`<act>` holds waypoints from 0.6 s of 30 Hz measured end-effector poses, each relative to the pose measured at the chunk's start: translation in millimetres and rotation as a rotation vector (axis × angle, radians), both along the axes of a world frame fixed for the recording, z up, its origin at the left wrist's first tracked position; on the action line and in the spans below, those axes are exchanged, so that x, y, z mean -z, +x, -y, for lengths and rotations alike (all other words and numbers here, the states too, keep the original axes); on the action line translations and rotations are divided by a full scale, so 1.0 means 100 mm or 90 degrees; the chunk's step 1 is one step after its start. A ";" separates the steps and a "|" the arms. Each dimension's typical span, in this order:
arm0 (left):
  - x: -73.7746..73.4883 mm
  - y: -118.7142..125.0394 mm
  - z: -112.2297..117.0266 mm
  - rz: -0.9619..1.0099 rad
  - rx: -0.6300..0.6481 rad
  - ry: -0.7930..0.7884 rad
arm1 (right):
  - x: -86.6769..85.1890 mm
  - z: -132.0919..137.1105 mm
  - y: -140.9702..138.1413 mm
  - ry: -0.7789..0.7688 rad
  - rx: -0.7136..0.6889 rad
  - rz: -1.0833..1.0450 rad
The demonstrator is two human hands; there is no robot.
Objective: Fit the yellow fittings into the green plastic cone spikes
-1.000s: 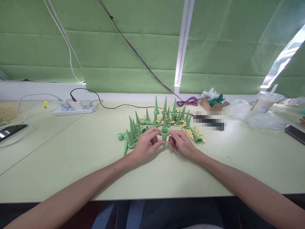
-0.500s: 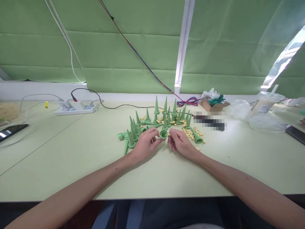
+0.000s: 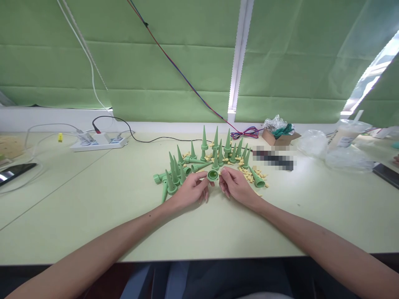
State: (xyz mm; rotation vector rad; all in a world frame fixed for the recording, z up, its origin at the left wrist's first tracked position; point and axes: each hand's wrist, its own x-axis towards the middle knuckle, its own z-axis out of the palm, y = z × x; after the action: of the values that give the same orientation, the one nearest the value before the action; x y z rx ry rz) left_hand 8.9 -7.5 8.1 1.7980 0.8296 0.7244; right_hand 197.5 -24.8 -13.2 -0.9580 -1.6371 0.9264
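My left hand (image 3: 193, 189) is closed on the rim of a hollow green plastic spike (image 3: 213, 176), whose round open end faces me. Just right of that opening, my right hand (image 3: 236, 185) pinches a small yellow piece (image 3: 220, 174), mostly covered by the fingertips. Behind both hands stand several green cone-shaped spikes (image 3: 215, 161), points up, and others lie on their sides. One lying spike (image 3: 258, 180) rests right of my right hand, beside a scatter of small yellow pieces (image 3: 248, 176).
The pale table (image 3: 102, 224) carries a power strip (image 3: 99, 144) at the left and a phone (image 3: 17, 172) further out. A small cardboard box (image 3: 279, 138) sits at the back. Toward the right are a drink cup (image 3: 344, 135) in a plastic bag and a dark device (image 3: 386, 176).
The spike's open end has tilted slightly and shifted a little left. My left fingers have changed their hold, with the lower fingers now stretched downward. My right hand has hardly moved.
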 end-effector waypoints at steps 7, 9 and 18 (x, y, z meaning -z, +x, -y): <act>0.00 0.00 -0.02 0.050 -0.001 -0.104 | -0.03 0.02 0.01 0.022 -0.015 0.034; 0.00 -0.01 -0.02 0.045 0.009 -0.105 | -0.03 0.03 0.02 0.028 -0.019 0.048; -0.04 -0.02 0.02 0.033 0.025 -0.071 | -0.05 0.03 0.04 0.065 -0.012 0.112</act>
State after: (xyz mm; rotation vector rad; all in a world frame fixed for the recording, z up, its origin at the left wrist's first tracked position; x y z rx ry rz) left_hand 7.0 -9.2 12.3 1.6849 0.7831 0.6826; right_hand 201.2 -27.3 -8.4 -0.9773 -1.8256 0.7803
